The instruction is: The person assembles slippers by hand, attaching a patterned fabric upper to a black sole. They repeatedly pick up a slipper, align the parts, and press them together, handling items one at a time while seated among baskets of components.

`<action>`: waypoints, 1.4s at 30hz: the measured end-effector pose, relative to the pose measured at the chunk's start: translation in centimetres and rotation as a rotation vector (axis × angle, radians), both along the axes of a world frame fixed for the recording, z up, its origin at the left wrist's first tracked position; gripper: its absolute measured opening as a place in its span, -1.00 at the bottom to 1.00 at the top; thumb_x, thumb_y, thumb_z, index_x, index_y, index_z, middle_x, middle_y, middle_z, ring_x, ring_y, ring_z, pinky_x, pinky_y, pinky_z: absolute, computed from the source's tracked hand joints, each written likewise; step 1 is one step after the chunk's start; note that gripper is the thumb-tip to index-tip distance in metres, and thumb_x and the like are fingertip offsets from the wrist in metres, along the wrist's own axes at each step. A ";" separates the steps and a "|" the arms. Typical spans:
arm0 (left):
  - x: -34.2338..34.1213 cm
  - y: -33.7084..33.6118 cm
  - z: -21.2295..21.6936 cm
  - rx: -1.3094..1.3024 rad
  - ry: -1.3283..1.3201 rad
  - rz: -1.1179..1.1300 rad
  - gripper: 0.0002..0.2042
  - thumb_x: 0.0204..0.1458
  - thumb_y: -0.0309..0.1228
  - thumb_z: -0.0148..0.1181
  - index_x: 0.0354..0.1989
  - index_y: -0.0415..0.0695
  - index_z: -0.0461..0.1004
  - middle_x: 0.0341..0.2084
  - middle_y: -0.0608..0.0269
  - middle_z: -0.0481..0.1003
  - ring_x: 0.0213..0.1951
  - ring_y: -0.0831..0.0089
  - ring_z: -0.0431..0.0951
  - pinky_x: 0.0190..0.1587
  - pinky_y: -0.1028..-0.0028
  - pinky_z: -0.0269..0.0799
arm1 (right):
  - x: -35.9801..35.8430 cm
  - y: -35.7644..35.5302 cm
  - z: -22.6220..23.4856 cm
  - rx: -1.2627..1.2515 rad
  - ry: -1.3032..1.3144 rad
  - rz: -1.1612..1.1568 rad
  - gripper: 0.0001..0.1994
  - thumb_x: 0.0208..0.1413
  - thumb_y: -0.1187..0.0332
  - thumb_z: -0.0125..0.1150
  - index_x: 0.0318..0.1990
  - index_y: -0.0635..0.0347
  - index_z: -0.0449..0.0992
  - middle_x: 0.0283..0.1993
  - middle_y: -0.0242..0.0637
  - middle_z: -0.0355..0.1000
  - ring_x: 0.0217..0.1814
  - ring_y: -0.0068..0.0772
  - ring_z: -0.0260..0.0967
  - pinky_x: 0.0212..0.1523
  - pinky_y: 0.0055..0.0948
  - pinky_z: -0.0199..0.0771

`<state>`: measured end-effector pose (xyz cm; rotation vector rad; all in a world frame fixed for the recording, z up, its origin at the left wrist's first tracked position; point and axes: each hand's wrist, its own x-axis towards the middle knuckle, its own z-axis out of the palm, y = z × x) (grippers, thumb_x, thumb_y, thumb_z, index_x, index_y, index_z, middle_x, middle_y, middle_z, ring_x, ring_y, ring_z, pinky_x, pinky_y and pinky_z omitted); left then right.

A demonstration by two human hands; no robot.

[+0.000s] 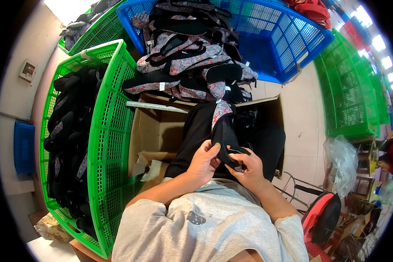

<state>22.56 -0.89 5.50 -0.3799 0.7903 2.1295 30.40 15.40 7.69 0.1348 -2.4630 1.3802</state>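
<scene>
Over my lap I hold a soft black cloth shoe upper (225, 130), with a grey-and-red floral patch at its far end. My left hand (205, 162) pinches its left edge near the close end, thumb on top. Curled round the near right part, my right hand (248, 165) grips a folded black edge between thumb and fingers. Part of the piece lies hidden under my fingers. Beyond my knees rises a heap of similar floral and black uppers (183, 59), several with small white labels.
A green crate (111, 144) full of black pieces stands at my left. An open cardboard box (161, 126) sits under my legs, with a white strip (155, 106) across its edge. A blue crate (266, 70) lies beyond the heap; green crates (343, 87) stand at right.
</scene>
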 end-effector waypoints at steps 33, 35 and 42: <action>-6.7 -2.5 -0.4 -1.135 1.286 0.090 -0.88 0.07 -0.57 0.25 -0.37 -0.22 0.39 -0.51 0.02 0.43 -0.46 0.08 0.46 -0.38 0.25 0.38 | -13.2 -1.1 -2.4 -0.334 -0.636 0.071 -0.77 0.05 0.31 0.35 -0.30 0.29 0.48 -0.43 -0.39 0.44 -0.37 -0.58 0.35 -0.34 -0.47 0.37; -7.2 -2.5 -0.2 -1.166 1.322 0.093 -0.90 0.07 -0.55 0.26 -0.33 -0.23 0.44 -0.48 0.03 0.46 -0.43 0.14 0.49 -0.34 0.30 0.42 | -14.2 -1.5 -2.2 -0.453 -0.690 0.044 -0.71 0.00 0.28 0.37 -0.28 0.35 0.51 -0.39 -0.27 0.52 -0.35 -0.39 0.45 -0.25 -0.34 0.44; -7.4 -3.2 -1.5 -1.135 1.132 0.035 -0.79 0.09 -0.54 0.30 -0.15 -0.27 0.43 -0.35 0.22 0.50 -0.38 0.50 0.51 -0.27 0.49 0.48 | -16.1 -2.0 -2.3 -0.602 -0.893 0.017 -0.74 0.07 0.28 0.34 -0.17 0.23 0.53 -0.44 -0.42 0.44 -0.57 -0.63 0.28 -0.64 -0.55 0.14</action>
